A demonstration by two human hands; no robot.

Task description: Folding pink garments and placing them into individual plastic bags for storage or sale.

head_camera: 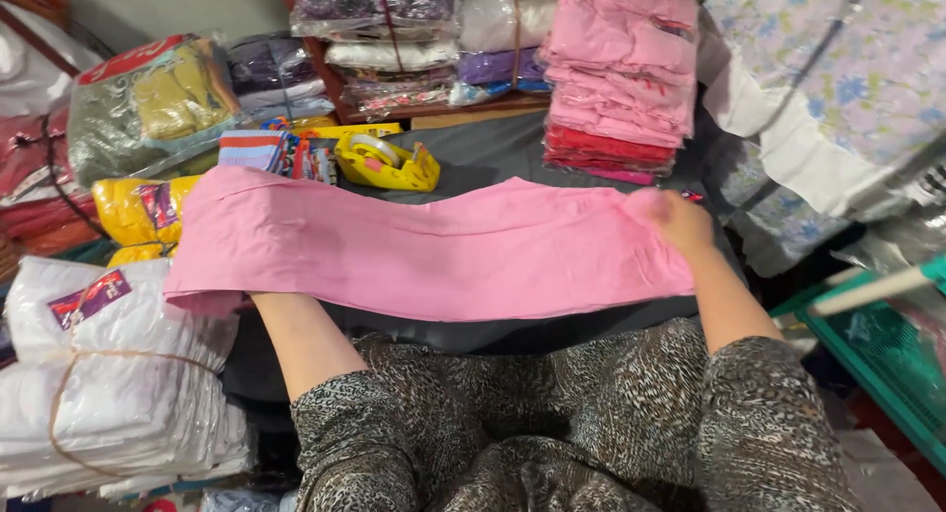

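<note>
On the dark table [493, 152], in the head view, a long pink cloth [424, 251] was stretched flat between the two hands, lying just in front of the lap. The right hand [675, 221] was closed on the cloth's right end, its fingers pinching the bunched edge. The left hand was hidden under the cloth's left end, only the forearm [296, 335] being seen, so whether its fingers were shut or spread could not be told. Behind the cloth a yellow tape dispenser [386, 162] was set, and to its right a stack of folded pink garments [616, 78] was piled. White wrapped bundles [108, 384] were heaped at the left.

For the fold to be done well, the cloth would best be kept taut and level, the edges matched before it is laid down, and wrinkles smoothed out. The right edge of the cloth was blurred at the hand. What lay beneath the cloth could not be made out.
</note>
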